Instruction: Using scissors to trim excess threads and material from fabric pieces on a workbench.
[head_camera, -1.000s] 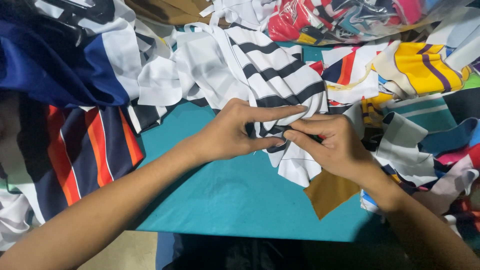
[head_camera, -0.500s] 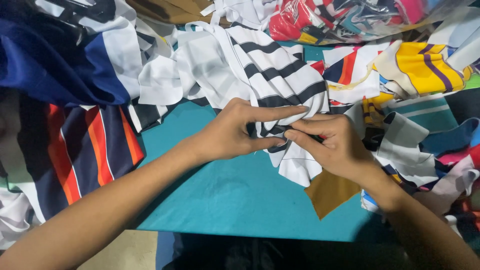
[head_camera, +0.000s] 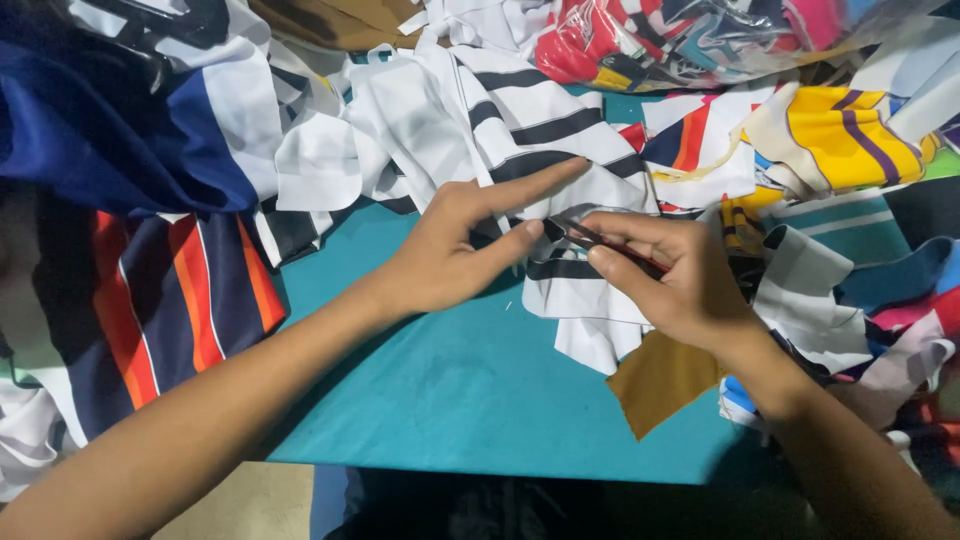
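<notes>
A white cloth with black stripes (head_camera: 540, 130) lies over the teal table top (head_camera: 470, 400). My left hand (head_camera: 450, 250) pinches a fold of this cloth between thumb and middle finger, with the index finger stretched out flat along it. My right hand (head_camera: 680, 290) grips a small dark cutting tool with a red part (head_camera: 605, 240). The tool's tip touches the same fold, right beside my left fingertips. My fingers hide the tool's blades.
Heaps of cloth ring the table: navy and orange striped cloth (head_camera: 170, 290) at the left, blue cloth (head_camera: 100, 140) above it, yellow pieces (head_camera: 840, 130) and mixed scraps at the right. A brown scrap (head_camera: 660, 385) lies under my right wrist. A plastic bag of red cloth (head_camera: 680, 40) sits at the back.
Both hands stay almost where they were. Only the fingers have shifted slightly on the striped cloth.
</notes>
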